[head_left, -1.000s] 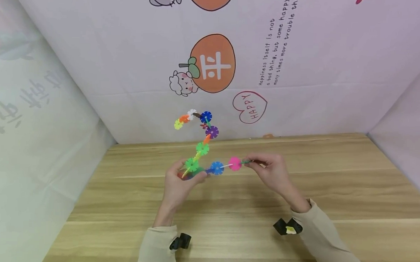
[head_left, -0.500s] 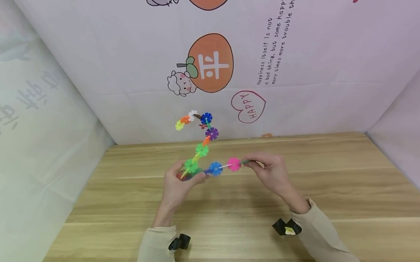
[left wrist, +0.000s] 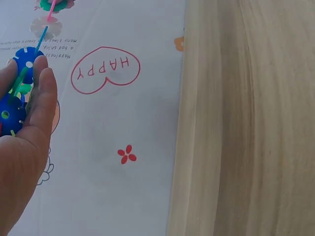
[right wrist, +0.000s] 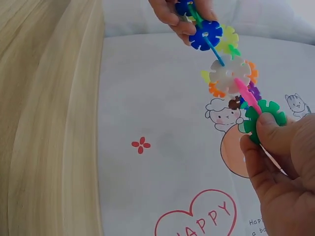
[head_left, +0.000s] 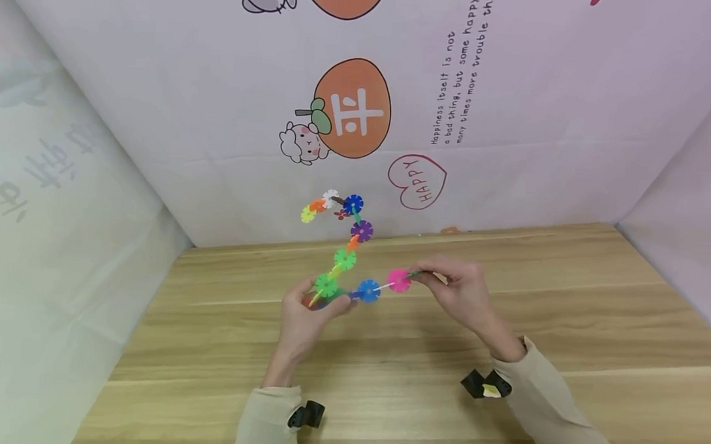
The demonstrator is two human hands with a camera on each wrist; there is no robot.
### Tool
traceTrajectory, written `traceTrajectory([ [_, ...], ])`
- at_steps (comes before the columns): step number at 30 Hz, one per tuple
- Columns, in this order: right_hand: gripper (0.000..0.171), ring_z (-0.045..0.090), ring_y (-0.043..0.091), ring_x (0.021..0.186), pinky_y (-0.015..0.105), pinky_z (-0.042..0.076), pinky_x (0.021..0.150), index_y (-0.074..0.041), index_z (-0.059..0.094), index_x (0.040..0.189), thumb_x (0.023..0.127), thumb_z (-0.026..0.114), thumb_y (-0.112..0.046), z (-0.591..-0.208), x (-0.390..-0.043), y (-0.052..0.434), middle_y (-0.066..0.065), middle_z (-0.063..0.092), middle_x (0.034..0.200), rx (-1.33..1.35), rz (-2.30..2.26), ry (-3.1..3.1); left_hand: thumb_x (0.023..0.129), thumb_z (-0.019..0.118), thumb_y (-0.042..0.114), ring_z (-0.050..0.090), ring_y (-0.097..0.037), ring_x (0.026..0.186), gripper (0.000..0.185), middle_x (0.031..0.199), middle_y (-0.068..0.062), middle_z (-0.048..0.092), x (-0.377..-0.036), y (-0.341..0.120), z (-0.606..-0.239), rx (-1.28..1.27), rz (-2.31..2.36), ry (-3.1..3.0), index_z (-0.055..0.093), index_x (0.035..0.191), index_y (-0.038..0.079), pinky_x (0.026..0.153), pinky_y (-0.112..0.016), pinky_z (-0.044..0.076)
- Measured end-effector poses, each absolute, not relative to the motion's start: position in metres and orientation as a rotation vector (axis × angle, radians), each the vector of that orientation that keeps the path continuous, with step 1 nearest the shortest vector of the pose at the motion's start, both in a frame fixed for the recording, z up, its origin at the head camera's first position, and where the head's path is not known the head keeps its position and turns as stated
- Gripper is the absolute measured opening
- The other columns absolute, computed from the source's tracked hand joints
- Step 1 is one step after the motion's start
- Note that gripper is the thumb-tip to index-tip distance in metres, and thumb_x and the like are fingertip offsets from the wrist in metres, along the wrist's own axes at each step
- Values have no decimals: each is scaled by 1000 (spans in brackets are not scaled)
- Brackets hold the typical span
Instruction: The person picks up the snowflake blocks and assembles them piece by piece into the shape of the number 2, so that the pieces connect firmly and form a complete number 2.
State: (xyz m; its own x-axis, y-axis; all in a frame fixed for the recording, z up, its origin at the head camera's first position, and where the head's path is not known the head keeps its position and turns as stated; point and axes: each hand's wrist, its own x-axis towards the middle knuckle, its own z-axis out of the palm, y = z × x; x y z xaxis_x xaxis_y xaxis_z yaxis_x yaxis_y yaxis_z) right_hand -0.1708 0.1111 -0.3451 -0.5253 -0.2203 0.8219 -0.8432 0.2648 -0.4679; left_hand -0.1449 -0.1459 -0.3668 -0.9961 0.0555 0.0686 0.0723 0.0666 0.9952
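Note:
A curved chain of colourful notched snowflake discs (head_left: 345, 259) hangs in the air above the table, interlocked edge to edge. Near its bend, my left hand (head_left: 301, 324) holds it between thumb and fingers, around dark blue discs (left wrist: 10, 115) in the left wrist view. The free part curls upward, past a purple disc (head_left: 362, 231) to a yellow one (head_left: 308, 214). My right hand (head_left: 461, 294) pinches the green disc (right wrist: 252, 125) at the other end, joined to a pink disc (head_left: 399, 281). A white disc (right wrist: 226, 73) follows the pink one. My left fingers partly hide the bend.
A wood-grain table (head_left: 385, 393) lies under both hands. Behind it rises a white printed cloth backdrop (head_left: 247, 114), with another cloth wall (head_left: 54, 251) on the left. Both wrists carry small black cameras, the left camera (head_left: 307, 415) and the right camera (head_left: 485, 384).
My left hand and the chain have shifted slightly down and to the right. The right hand keeps its pinch on the green disc, almost still. The head view has turned a little.

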Motion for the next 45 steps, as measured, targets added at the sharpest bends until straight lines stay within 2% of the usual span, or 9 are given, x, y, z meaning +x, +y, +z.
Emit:
traceTrajectory([
  [3, 23, 61, 9, 63, 13, 43, 53, 5, 72, 83, 67, 74, 21, -343, -171, 109, 14, 71, 79, 927, 1255, -1947, 79, 81, 25, 67, -25, 85, 35, 91, -9, 70, -144, -147, -367, -168, -2114, -2258, 65, 106, 11, 80, -40, 52],
  [5, 25, 60, 6, 66, 12, 45, 55, 5, 72, 84, 66, 73, 23, -342, -170, 109, 14, 72, 80, 905, 1261, -1970, 79, 81, 26, 67, -24, 85, 34, 91, -9, 69, -144, -148, -366, -177, -2093, -2251, 65, 106, 12, 80, -39, 52],
  [10, 26, 67, 10, 79, 16, 55, 68, 5, 71, 89, 71, 69, 24, -343, -169, 109, 17, 71, 89, 840, 1392, -2012, 80, 80, 24, 69, -24, 83, 33, 92, -10, 69, -144, -146, -365, -228, -2107, -2215, 64, 106, 11, 76, -36, 54],
  [17, 25, 68, 13, 78, 18, 55, 65, 5, 69, 98, 77, 68, 18, -345, -166, 108, 18, 71, 93, 741, 1513, -2087, 80, 79, 19, 68, -23, 80, 30, 89, -11, 67, -144, -143, -367, -237, -2082, -2161, 64, 103, 8, 69, -30, 55],
  [30, 26, 70, 25, 80, 21, 56, 68, 2, 68, 104, 80, 69, 13, -348, -165, 108, 17, 71, 96, 653, 1595, -2240, 80, 80, 20, 64, -26, 86, 29, 91, -11, 66, -145, -140, -369, -219, -2037, -2131, 65, 102, 10, 80, -36, 55],
  [35, 41, 69, 28, 81, 20, 56, 70, 3, 61, 117, 78, 71, 13, -343, -162, 106, 19, 64, 110, 596, 1590, -2257, 79, 80, 22, 66, -26, 86, 29, 90, -11, 67, -145, -141, -368, -202, -2055, -2115, 65, 101, 11, 81, -36, 55],
  [40, 51, 67, 31, 87, 20, 55, 71, 3, 49, 130, 85, 71, -2, -343, -159, 105, 21, 56, 121, 411, 1653, -2337, 79, 80, 25, 66, -23, 85, 31, 90, -9, 68, -144, -141, -366, -172, -2062, -2115, 64, 101, 11, 83, -38, 55],
  [45, 49, 67, 32, 94, 33, 57, 79, 5, 46, 132, 96, 60, -25, -349, -151, 97, 24, 61, 118, 300, 1896, -2478, 79, 80, 27, 66, -22, 84, 31, 89, -8, 68, -143, -141, -366, -175, -2046, -2122, 64, 102, 12, 82, -39, 54],
])
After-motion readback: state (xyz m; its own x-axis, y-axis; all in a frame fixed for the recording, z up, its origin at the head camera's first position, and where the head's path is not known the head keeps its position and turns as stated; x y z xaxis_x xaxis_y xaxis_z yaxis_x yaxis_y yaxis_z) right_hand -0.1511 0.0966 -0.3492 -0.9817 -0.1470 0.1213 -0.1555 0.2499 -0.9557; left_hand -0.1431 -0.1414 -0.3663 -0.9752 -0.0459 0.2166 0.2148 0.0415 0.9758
